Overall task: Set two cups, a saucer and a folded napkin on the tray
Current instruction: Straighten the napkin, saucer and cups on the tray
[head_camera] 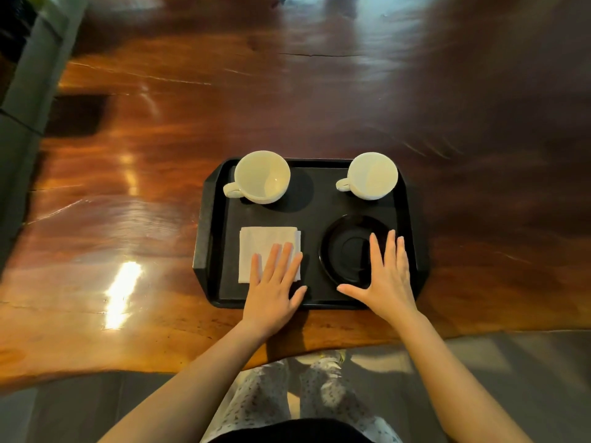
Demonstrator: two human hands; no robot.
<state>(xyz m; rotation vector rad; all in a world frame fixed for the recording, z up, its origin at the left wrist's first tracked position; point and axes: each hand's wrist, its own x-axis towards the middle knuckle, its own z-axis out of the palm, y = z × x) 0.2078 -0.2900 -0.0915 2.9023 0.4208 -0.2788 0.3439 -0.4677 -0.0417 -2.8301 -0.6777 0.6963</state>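
A black tray lies on the wooden table. Two empty white cups stand along its far side, one at the left and one at the right, both handles pointing left. A folded white napkin lies at the tray's near left. A black saucer sits at the near right. My left hand rests flat, fingers spread, over the napkin's near right corner. My right hand is flat and spread over the saucer's right part. Neither hand holds anything.
The glossy brown wooden table stretches around the tray, with its near edge just below my wrists. A grey structure stands at the far left. My patterned trousers and grey floor show below the table edge.
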